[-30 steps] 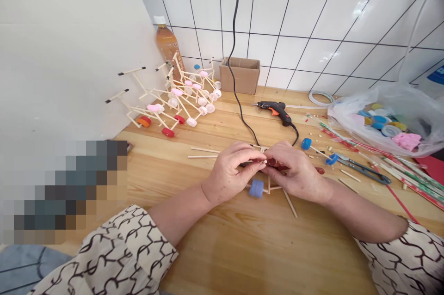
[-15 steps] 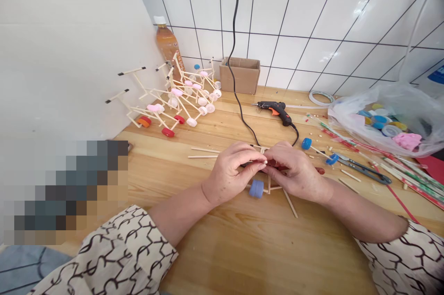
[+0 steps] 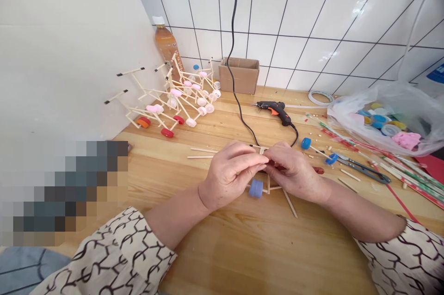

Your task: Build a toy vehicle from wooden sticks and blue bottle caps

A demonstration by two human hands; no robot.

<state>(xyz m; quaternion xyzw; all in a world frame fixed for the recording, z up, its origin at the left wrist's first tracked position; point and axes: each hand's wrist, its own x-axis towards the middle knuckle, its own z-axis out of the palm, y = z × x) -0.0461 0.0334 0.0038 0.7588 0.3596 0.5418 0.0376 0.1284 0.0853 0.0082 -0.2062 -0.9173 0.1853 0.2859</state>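
We look through 1 head-worn camera, facing forward and down, close above our left hand and right hand, over the wooden workbench toward the tiled wall.

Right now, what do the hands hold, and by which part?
Left hand and right hand pinch a wooden-stick frame near its middle; the hands hide the exact spot. Its blue bottle-cap wheel is not gripped.

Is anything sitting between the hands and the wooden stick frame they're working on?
Nothing visible does: the left hand and right hand sit directly over the wooden stick frame, though they hide where they meet it. The blue bottle-cap wheel sits below them, not between.
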